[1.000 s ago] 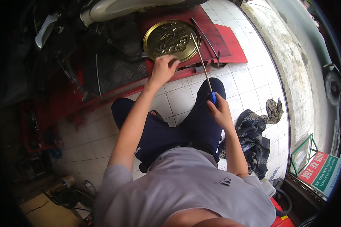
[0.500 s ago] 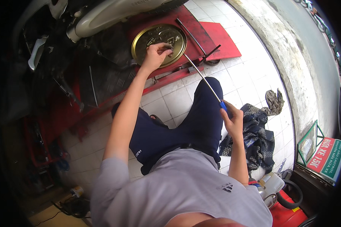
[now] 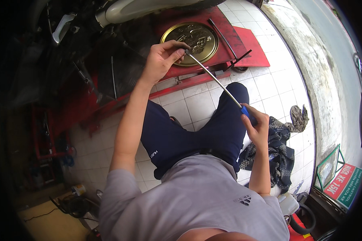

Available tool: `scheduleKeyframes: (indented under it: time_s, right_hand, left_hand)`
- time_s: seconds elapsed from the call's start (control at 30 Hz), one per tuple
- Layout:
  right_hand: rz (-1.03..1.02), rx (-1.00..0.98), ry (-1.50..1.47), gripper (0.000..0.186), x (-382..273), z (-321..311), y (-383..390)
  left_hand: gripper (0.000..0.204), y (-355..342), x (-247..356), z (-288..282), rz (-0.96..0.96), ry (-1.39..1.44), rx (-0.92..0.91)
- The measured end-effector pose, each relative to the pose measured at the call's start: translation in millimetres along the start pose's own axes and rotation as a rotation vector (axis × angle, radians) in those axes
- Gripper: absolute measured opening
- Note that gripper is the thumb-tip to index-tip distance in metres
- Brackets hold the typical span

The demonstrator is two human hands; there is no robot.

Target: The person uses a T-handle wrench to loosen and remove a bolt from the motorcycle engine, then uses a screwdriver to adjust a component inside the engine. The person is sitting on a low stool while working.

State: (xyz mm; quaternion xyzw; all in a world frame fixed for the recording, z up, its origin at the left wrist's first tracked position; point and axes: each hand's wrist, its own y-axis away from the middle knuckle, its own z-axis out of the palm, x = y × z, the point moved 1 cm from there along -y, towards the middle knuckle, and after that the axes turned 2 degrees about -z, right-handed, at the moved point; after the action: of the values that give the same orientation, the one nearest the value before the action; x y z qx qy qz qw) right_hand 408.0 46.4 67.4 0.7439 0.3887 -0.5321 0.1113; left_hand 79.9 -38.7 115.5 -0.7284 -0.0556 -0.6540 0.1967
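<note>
My right hand [image 3: 258, 127] is closed around the blue handle of a long screwdriver [image 3: 216, 78]. Its thin metal shaft slants up and left to my left hand [image 3: 160, 63]. The left thumb and fingertips are pinched together right at the screwdriver's tip; whatever small piece they grip there is too small to make out. Just behind those fingertips, a round gold-coloured tray [image 3: 211, 51] holds several small metal parts [image 3: 194, 38]. It rests on a red lift platform [image 3: 173, 73].
A T-handled wrench [image 3: 223, 39] lies right of the tray. Part of a motorcycle [image 3: 128, 10] overhangs the platform at the far left. More tools, including a thin rod [image 3: 113, 78], lie on its dark left part. A checked cloth [image 3: 275, 154] is on the tiled floor at right.
My left hand has moved from over the tray to the screwdriver's tip, and its fingers now meet the tip. The view has shifted slightly, so the tray appears further right.
</note>
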Motion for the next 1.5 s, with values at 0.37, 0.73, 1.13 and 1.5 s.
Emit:
scheduleKeyframes:
  time_s: [0.37, 0.73, 1.13, 1.5]
  right_hand:
    - [0.038, -0.022, -0.009, 0.029, -5, 1, 7]
    - [0.022, -0.033, -0.003, 0.031, -11, 3, 10]
    - [-0.012, -0.020, -0.044, 0.031, -10, 7, 15]
    - [0.004, -0.009, -0.050, 0.030, -8, 7, 16]
  left_hand:
    - [0.014, 15, 5, -10, -0.059, -0.040, 0.024]
    - [0.015, 20, 15, -4, -0.012, -0.060, 0.052]
    - [0.014, 24, 18, -4, -0.011, -0.059, 0.048]
    - [0.014, 21, 31, -6, -0.003, -0.103, 0.061]
